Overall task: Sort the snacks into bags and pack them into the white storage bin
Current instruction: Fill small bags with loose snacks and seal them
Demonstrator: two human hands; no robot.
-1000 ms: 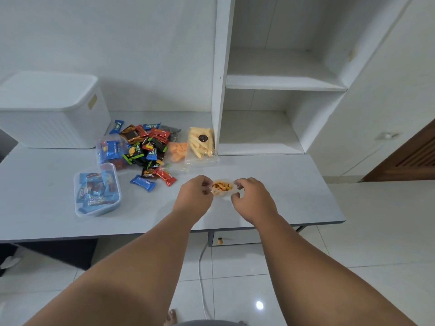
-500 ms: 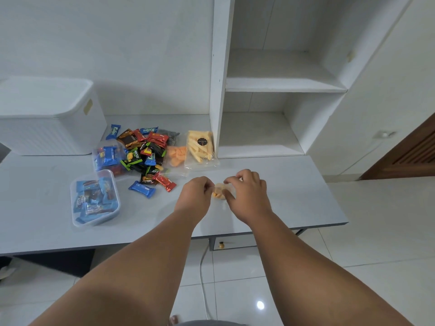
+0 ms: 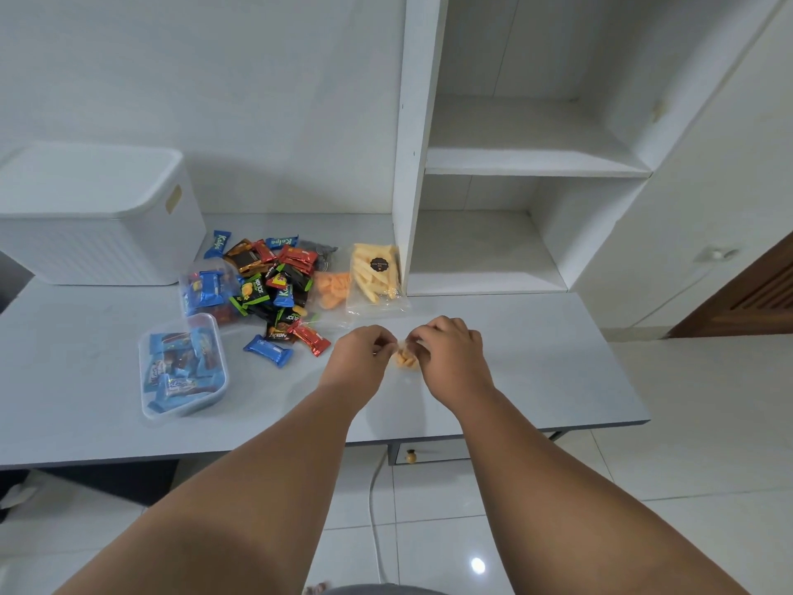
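Observation:
My left hand [image 3: 359, 355] and my right hand [image 3: 446, 353] pinch the top of a small clear bag of orange snacks [image 3: 405, 362] just above the grey table [image 3: 536, 358]. A pile of wrapped snacks [image 3: 274, 285] lies behind my left hand. Beside the pile lie a clear bag of orange crackers [image 3: 332, 287] and a clear bag of yellow sticks [image 3: 377, 277]. A clear tub of blue-wrapped snacks [image 3: 182, 369] stands at the left. Another clear bag of blue wrappers [image 3: 208, 289] sits behind it. The white storage bin [image 3: 94, 216], lid on, stands at the back left.
A white shelf unit [image 3: 515, 165] with open compartments rises at the back right of the table. A small drawer with a round knob [image 3: 411, 456] hangs under the table front. A white cable [image 3: 375, 508] runs down to the tiled floor.
My hands have drawn together on the small bag; its mouth, spread open a second ago, is now gathered between my fingers and the bag hangs bunched below them.

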